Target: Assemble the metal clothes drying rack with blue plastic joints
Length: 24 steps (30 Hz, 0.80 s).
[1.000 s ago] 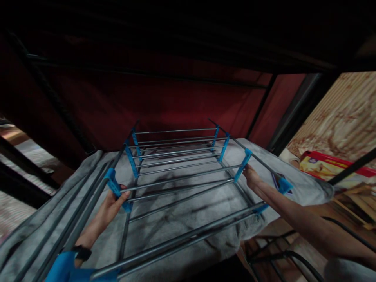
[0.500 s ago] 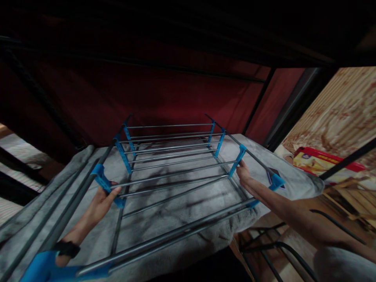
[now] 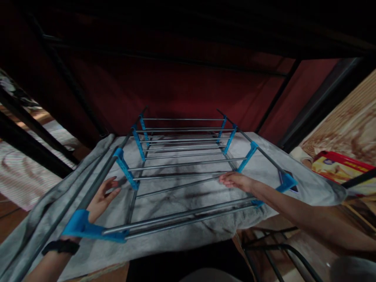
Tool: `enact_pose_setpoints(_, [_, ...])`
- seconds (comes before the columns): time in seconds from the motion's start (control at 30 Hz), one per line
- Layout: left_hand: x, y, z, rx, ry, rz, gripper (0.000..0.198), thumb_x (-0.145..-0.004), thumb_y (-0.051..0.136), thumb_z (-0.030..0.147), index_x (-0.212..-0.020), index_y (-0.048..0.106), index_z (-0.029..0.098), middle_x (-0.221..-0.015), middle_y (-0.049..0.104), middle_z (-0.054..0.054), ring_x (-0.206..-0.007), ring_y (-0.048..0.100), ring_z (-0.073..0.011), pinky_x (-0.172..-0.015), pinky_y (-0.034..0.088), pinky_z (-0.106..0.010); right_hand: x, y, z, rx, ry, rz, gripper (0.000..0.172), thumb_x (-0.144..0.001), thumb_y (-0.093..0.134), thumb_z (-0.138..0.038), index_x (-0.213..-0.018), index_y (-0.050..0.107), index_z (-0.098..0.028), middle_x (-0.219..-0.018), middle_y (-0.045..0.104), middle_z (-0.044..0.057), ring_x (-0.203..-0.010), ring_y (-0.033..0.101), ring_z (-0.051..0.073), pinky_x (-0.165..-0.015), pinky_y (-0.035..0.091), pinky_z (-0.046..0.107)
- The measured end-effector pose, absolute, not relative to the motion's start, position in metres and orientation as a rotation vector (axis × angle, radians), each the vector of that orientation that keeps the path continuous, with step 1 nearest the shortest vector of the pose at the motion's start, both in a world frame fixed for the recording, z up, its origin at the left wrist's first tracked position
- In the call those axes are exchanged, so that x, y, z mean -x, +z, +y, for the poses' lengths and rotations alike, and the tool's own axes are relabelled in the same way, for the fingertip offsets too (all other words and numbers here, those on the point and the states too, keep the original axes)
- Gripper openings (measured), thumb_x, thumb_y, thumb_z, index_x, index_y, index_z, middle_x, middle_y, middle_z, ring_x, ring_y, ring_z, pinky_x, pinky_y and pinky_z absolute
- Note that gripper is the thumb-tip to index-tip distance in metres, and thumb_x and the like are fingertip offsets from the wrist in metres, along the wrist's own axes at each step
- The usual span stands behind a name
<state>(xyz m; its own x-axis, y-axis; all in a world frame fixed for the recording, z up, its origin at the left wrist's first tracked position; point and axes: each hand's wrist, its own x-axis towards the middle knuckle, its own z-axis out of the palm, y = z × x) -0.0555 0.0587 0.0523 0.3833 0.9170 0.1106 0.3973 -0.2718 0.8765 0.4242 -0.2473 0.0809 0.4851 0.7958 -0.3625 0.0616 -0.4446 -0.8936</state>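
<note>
A rack of grey metal tubes [image 3: 188,164] joined by blue plastic brackets [image 3: 126,169] lies on a grey blanket [image 3: 176,203]. My left hand [image 3: 103,199], with a black band on the wrist, is off the tubes with thumb and fingers apart. It is left of a blue bracket, behind the near-left blue corner piece [image 3: 85,227]. Inside the rack's right side, my right hand [image 3: 236,181] has its fingers closed at the right end of a slanted lower tube [image 3: 176,188]. Its fingertips partly hide that end. The right blue bracket [image 3: 247,157] stands just above this hand.
Dark metal frame posts [image 3: 276,96] and a red panel [image 3: 182,86] rise behind the rack. A flat dark object [image 3: 290,182] lies at the right. Beyond it is a red and yellow box [image 3: 337,164]. A black tubular metal frame [image 3: 276,247] stands below right.
My left hand has let go of the left bracket and opened. My right hand has moved from the right bracket inward to the slanted tube's end. The view has shifted left.
</note>
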Motion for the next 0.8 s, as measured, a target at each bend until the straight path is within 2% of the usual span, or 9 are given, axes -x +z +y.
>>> enact_pose_setpoints(0.07, [0.072, 0.039, 0.051, -1.784, 0.809, 1.176, 0.085, -0.055, 0.072, 0.077, -0.112, 0.059, 0.016, -0.114, 0.068, -0.017, -0.12, 0.06, -0.0389, -0.109, 0.045, -0.057, -0.413, 0.073, -0.23, 1.876, 1.095, -0.996, 0.027, -0.067, 0.061, -0.02, -0.09, 0.074, -0.018, -0.097, 0.076, 0.006, -0.094, 0.07, 0.022, -0.09, 0.055, 0.038])
enact_pose_setpoints(0.13, [0.084, 0.03, 0.04, -1.746, 0.782, 1.202, 0.082, -0.05, 0.073, 0.08, -0.101, 0.065, 0.016, -0.109, 0.071, -0.018, -0.113, 0.064, -0.0399, -0.107, 0.046, -0.058, -0.399, 0.063, -0.208, 1.938, 0.985, -1.28, 0.029, -0.072, 0.056, -0.016, -0.094, 0.075, -0.018, -0.104, 0.077, 0.007, -0.103, 0.069, 0.023, -0.1, 0.051, 0.04])
enact_pose_setpoints(0.27, [0.093, 0.027, 0.013, -1.7, 0.692, 1.246, 0.071, -0.056, 0.076, 0.075, -0.096, 0.072, 0.017, -0.106, 0.075, -0.016, -0.107, 0.068, -0.0362, -0.1, 0.054, -0.05, -0.364, 0.043, -0.164, 1.963, 0.709, -1.877, 0.045, -0.08, 0.048, -0.006, -0.116, 0.071, -0.018, -0.125, 0.071, 0.009, -0.116, 0.066, 0.025, -0.106, 0.047, 0.043])
enact_pose_setpoints(0.33, [0.094, 0.025, 0.003, -1.68, 0.671, 1.254, 0.069, -0.058, 0.076, 0.073, -0.097, 0.074, 0.017, -0.106, 0.076, -0.015, -0.106, 0.069, -0.035, -0.098, 0.056, -0.048, -0.344, 0.037, -0.149, 1.972, 0.575, -2.185, 0.048, -0.082, 0.046, -0.002, -0.122, 0.067, -0.016, -0.129, 0.068, 0.012, -0.117, 0.065, 0.026, -0.105, 0.048, 0.042])
enact_pose_setpoints(0.43, [0.097, 0.015, -0.001, -1.663, 0.659, 1.253, 0.073, -0.058, 0.075, 0.075, -0.102, 0.074, 0.017, -0.109, 0.076, -0.014, -0.108, 0.069, -0.0354, -0.102, 0.054, -0.049, -0.319, 0.031, -0.134, 2.067, 0.409, -2.475, 0.04, -0.081, 0.05, -0.001, -0.116, 0.065, -0.011, -0.122, 0.068, 0.016, -0.11, 0.066, 0.028, -0.096, 0.052, 0.041])
enact_pose_setpoints(0.6, [0.11, -0.011, 0.02, -1.698, 0.657, 1.247, 0.069, -0.054, 0.076, 0.078, -0.098, 0.077, 0.025, -0.111, 0.077, -0.008, -0.112, 0.069, -0.0369, -0.107, 0.05, -0.052, -0.305, 0.029, -0.122, 2.187, 0.368, -2.476, 0.038, -0.081, 0.051, 0.0, -0.115, 0.064, -0.011, -0.12, 0.067, 0.015, -0.103, 0.068, 0.028, -0.083, 0.056, 0.038])
enact_pose_setpoints(0.7, [0.116, -0.023, 0.037, -1.742, 0.625, 1.262, 0.067, -0.051, 0.075, 0.081, -0.093, 0.078, 0.029, -0.107, 0.078, -0.005, -0.111, 0.07, -0.0373, -0.108, 0.05, -0.052, -0.307, 0.029, -0.122, 2.188, 0.369, -2.479, 0.035, -0.083, 0.053, -0.003, -0.115, 0.064, -0.012, -0.12, 0.067, 0.012, -0.102, 0.068, 0.026, -0.083, 0.056, 0.037])
enact_pose_setpoints(0.8, [0.117, -0.033, 0.046, -1.755, 0.583, 1.279, 0.074, -0.044, 0.071, 0.088, -0.088, 0.078, 0.029, -0.104, 0.079, -0.007, -0.11, 0.07, -0.0387, -0.106, 0.052, -0.052, -0.309, 0.027, -0.124, 2.154, 0.367, -2.486, 0.033, -0.084, 0.055, -0.007, -0.116, 0.063, -0.014, -0.12, 0.067, 0.01, -0.102, 0.068, 0.025, -0.084, 0.055, 0.036])
